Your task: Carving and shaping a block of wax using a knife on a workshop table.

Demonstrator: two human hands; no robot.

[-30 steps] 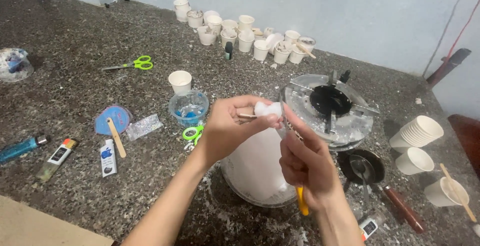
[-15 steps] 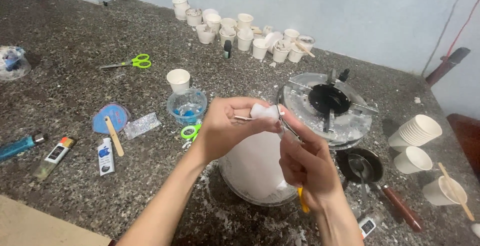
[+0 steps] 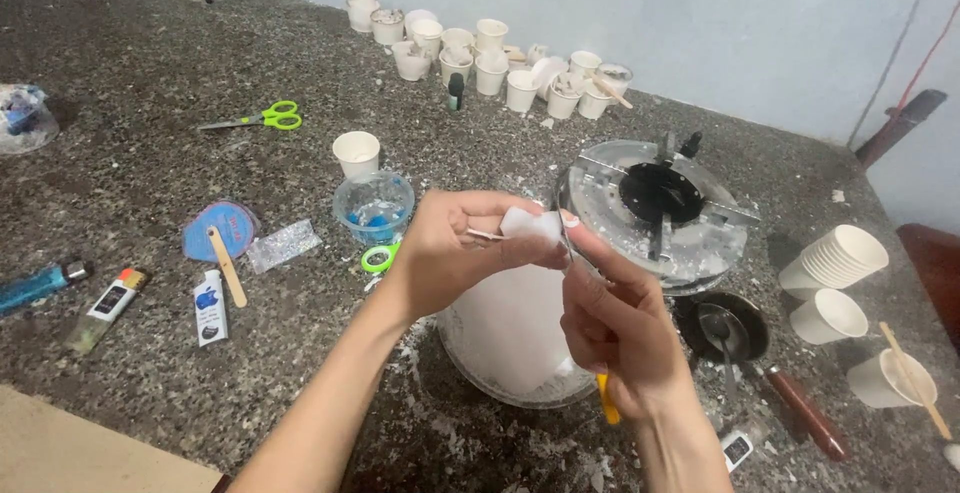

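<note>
My left hand [image 3: 440, 253] pinches a small white wax-like chunk [image 3: 530, 224] at centre frame, over the white-filled bowl [image 3: 510, 338]. Fingers closed on its left edge, a thin metal stick poking out beside them. My right hand [image 3: 615, 318] is curled shut, forefinger tip touching the chunk's right side, a yellow handle [image 3: 607, 400] at 6 o'clock of the palm. Chunk looks light, stiff, crumbly; best held by its flat sides, gently. Blue-stained clear cup [image 3: 373, 206] at 9 o'clock, burner [image 3: 660, 211] at 3 o'clock

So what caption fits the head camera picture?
Left hand and right hand pinch a small white lump above a white bowl.
</note>
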